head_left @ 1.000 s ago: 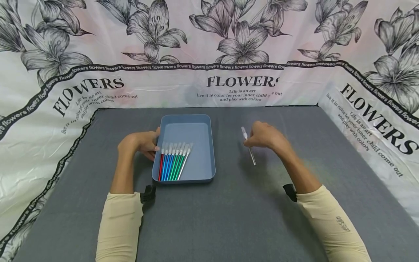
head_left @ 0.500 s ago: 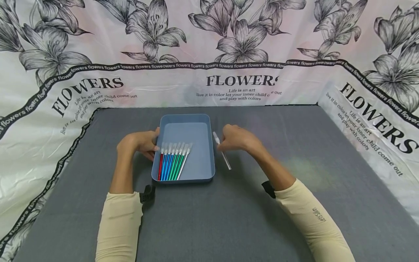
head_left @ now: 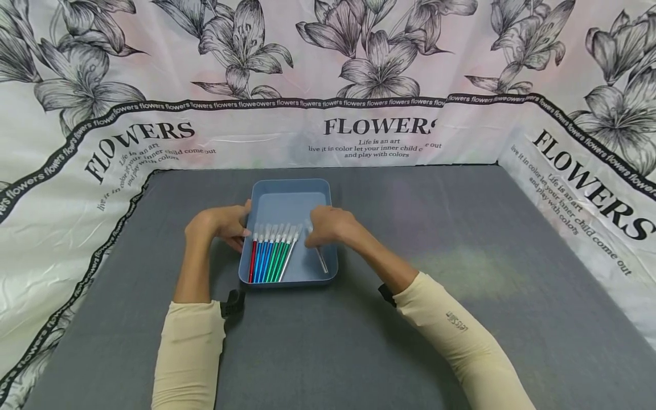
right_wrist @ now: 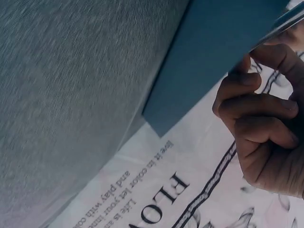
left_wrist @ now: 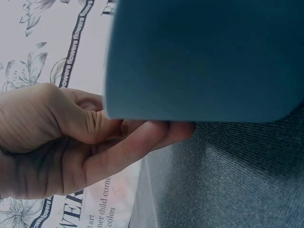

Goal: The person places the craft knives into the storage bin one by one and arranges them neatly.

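A blue-grey tray (head_left: 287, 202) lies on the dark grey tabletop in the head view. In its left half several capped pens (head_left: 269, 259) lie side by side: red, blue, green and, slightly slanted, a silver-clear one. My left hand (head_left: 222, 225) holds the tray's left side; the left wrist view has the thumb and fingers (left_wrist: 142, 137) at the wall's lower edge. Over the tray's right half, my right hand (head_left: 330, 225) pinches another clear pen (head_left: 322, 261) with a pale cap, its barrel slanting toward the front. The cap is mostly behind the fingers.
A white flower-printed sheet (head_left: 379, 136) stands along the back and both sides of the grey tabletop (head_left: 307, 347). Bare tray floor lies behind the row of pens and between that row and the right hand.
My right hand has moved left with the pen, from the tabletop right of the tray to over the tray's right half. The left hand and the tray have stayed in place.
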A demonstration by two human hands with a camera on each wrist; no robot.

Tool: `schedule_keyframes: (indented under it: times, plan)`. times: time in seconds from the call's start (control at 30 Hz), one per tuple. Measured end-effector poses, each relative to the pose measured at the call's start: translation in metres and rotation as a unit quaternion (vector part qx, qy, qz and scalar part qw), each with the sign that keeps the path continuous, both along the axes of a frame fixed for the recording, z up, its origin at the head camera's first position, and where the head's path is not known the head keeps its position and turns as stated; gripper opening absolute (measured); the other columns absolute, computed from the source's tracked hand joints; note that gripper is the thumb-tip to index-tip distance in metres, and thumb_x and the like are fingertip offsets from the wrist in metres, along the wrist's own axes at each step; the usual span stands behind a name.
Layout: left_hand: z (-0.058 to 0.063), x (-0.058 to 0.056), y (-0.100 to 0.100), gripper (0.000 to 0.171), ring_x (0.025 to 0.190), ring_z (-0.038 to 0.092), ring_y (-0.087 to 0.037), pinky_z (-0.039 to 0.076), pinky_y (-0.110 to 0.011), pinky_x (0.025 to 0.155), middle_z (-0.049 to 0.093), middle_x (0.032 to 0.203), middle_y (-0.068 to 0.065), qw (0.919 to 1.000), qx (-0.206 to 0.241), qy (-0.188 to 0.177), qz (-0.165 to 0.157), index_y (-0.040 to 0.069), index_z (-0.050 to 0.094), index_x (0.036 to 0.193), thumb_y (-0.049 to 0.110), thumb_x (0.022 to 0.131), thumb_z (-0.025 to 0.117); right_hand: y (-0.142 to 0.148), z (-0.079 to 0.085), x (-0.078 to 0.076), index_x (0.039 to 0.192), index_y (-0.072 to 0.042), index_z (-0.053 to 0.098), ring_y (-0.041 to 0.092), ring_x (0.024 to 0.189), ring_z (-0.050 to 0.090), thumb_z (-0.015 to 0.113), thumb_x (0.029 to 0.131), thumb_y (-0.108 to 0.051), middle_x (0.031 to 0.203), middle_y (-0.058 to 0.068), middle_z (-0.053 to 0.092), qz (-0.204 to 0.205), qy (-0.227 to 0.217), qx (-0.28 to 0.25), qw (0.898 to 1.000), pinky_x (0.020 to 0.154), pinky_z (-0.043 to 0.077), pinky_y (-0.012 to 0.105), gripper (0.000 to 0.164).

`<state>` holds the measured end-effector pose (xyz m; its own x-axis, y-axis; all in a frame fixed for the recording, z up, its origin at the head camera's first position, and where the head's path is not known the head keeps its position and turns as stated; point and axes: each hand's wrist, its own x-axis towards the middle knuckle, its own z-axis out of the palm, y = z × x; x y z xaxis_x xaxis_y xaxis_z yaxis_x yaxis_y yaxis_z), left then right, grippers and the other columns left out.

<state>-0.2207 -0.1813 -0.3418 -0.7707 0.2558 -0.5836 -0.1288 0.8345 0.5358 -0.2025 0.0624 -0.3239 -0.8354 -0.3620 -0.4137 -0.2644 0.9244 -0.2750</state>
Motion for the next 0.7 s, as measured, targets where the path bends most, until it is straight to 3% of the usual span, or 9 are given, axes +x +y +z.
schedule_keyframes:
  times: [0.17,0.3,0.4,0.53,0.7]
  plan:
    - [0.001,0.001,0.001,0.088,0.090,0.078,-0.022,0.065,-0.038,0.086,0.058,0.134,-0.038,1.0000,0.003,0.001,0.000,0.007,-0.017,0.166,0.006,0.109,0.051,-0.014,-0.007,0.004,0.057,-0.018,0.039,0.012,0.056,0.024,0.069,0.090,-0.020,0.057,-0.005,0.025,0.006,0.008,0.027,1.000,0.051,0.023,0.027,0.045]
    - [0.001,0.001,0.001,0.089,0.090,0.077,-0.022,0.065,-0.038,0.086,0.058,0.134,-0.038,1.0000,0.002,0.001,0.000,0.007,-0.017,0.165,0.007,0.109,0.052,-0.022,-0.013,0.006,0.058,-0.019,0.040,0.011,0.055,0.033,0.072,0.094,-0.031,0.058,-0.005,0.031,0.011,0.022,0.048,0.999,0.050,0.030,0.027,0.050]
    - [0.001,0.001,0.001,0.089,0.093,0.077,-0.023,0.065,-0.039,0.087,0.052,0.143,-0.040,1.0000,0.006,-0.003,-0.003,0.007,-0.018,0.165,0.008,0.109,0.051,-0.027,-0.016,0.006,0.060,-0.019,0.045,0.011,0.055,0.039,0.073,0.094,-0.039,0.058,-0.005,0.037,0.009,0.027,0.057,0.998,0.050,0.034,0.027,0.048]
    - [0.001,-0.001,0.001,0.089,0.100,0.076,-0.028,0.065,-0.041,0.089,0.036,0.157,-0.043,0.9997,0.017,-0.010,-0.012,0.006,-0.021,0.164,0.006,0.109,0.050,-0.028,-0.019,0.003,0.063,-0.017,0.047,0.012,0.055,0.036,0.069,0.097,-0.026,0.059,-0.004,0.038,0.028,0.006,0.051,0.998,0.051,0.032,0.027,0.041]
    - [0.004,-0.001,0.000,0.089,0.106,0.075,-0.033,0.064,-0.042,0.090,0.035,0.157,-0.044,0.9995,0.021,-0.017,-0.016,0.006,-0.023,0.163,0.004,0.109,0.048,-0.029,-0.019,0.000,0.066,-0.014,0.047,0.012,0.052,0.040,0.055,0.100,-0.004,0.057,-0.002,0.046,0.091,-0.042,0.012,0.995,0.052,0.032,0.026,0.036]
